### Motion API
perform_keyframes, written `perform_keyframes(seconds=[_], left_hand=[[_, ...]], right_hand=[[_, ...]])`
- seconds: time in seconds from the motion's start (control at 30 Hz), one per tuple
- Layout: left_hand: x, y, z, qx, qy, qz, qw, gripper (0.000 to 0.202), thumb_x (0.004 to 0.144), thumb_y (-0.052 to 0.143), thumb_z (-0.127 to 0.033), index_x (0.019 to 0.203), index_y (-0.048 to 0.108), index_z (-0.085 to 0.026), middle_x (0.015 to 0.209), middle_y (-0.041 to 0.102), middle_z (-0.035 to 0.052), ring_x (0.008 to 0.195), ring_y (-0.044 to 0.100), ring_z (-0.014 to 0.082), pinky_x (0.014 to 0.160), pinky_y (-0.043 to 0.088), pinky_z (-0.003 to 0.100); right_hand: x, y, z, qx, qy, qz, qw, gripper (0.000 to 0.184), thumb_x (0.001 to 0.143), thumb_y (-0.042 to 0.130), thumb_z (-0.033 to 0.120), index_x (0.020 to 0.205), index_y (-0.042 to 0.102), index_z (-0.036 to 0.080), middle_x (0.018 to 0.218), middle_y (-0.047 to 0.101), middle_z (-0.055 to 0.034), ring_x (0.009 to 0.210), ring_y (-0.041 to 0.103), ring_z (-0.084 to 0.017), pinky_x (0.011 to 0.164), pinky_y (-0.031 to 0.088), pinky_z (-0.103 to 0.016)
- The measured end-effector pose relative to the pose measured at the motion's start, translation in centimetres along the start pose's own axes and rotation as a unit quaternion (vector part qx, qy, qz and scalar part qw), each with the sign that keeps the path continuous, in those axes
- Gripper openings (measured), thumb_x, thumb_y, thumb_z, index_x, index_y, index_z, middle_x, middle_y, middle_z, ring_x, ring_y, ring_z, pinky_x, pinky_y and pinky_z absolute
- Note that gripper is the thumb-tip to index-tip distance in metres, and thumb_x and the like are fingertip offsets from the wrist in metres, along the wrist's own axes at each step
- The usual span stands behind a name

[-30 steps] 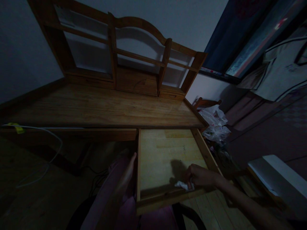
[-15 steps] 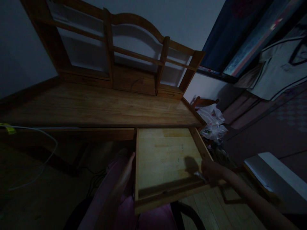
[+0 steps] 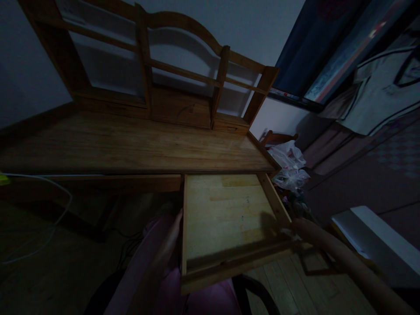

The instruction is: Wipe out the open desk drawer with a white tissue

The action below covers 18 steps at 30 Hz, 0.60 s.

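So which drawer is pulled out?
The large drawer under the desk, right end: pulled out, floor showing; the small hutch drawer is shut.

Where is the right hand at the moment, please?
In the head view, the right hand is at lower right, by the front right corner of the open drawer, below the plastic bags.

Right hand point(image 3: 299, 228): shifted from the front middle of the drawer point(image 3: 223, 210) floor rightward, now at the drawer's right front corner.
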<state>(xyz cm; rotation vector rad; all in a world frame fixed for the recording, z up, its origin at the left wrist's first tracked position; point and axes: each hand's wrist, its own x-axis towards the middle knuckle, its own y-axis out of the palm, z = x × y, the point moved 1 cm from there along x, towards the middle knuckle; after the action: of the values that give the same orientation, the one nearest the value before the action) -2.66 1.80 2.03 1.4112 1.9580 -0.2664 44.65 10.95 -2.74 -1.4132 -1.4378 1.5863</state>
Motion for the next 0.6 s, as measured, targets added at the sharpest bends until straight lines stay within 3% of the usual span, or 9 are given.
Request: perform_keyframes(seconds=[0.2, 0.33, 0.6], left_hand=[[0.5, 0.0, 0.5, -0.04, -0.034, 0.002, 0.999, 0.04, 0.095, 0.042, -0.034, 0.085, 0.076, -0.017, 0.072, 0.077, 0.0086, 0.088, 0.074, 0.0262, 0.075, 0.057, 0.031], [0.3, 0.0, 0.4, 0.003, -0.034, 0.01, 0.999, 0.034, 0.093, 0.047, -0.035, 0.092, 0.076, -0.017, 0.076, 0.078, 0.0092, 0.084, 0.075, 0.025, 0.072, 0.057, 0.028], [-0.5, 0.3, 0.1, -0.026, -0.027, 0.013, 0.999, 0.04, 0.096, 0.04, -0.035, 0.091, 0.075, -0.017, 0.082, 0.079, 0.0088, 0.091, 0.074, 0.0218, 0.073, 0.057, 0.025]], right_hand=[[-0.5, 1.0, 1.2, -0.034, -0.025, 0.036, 0.998, 0.032, 0.073, 0.053, -0.005, 0.081, 0.074, 0.018, 0.089, 0.074, -0.019, 0.088, 0.071, -0.027, 0.077, 0.046, -0.032], [0.1, 0.6, 2.2, -0.07, -0.063, 0.05, 0.994, 0.03, 0.071, 0.055, -0.006, 0.087, 0.074, 0.011, 0.096, 0.073, -0.0236, 0.093, 0.07, -0.031, 0.082, 0.047, -0.037], [1.5, -0.6, 5.1, -0.064, -0.139, 0.117, 0.981, 0.029, 0.064, 0.05, -0.009, 0.068, 0.073, 0.008, 0.091, 0.074, -0.0239, 0.089, 0.069, -0.033, 0.078, 0.049, -0.039]])
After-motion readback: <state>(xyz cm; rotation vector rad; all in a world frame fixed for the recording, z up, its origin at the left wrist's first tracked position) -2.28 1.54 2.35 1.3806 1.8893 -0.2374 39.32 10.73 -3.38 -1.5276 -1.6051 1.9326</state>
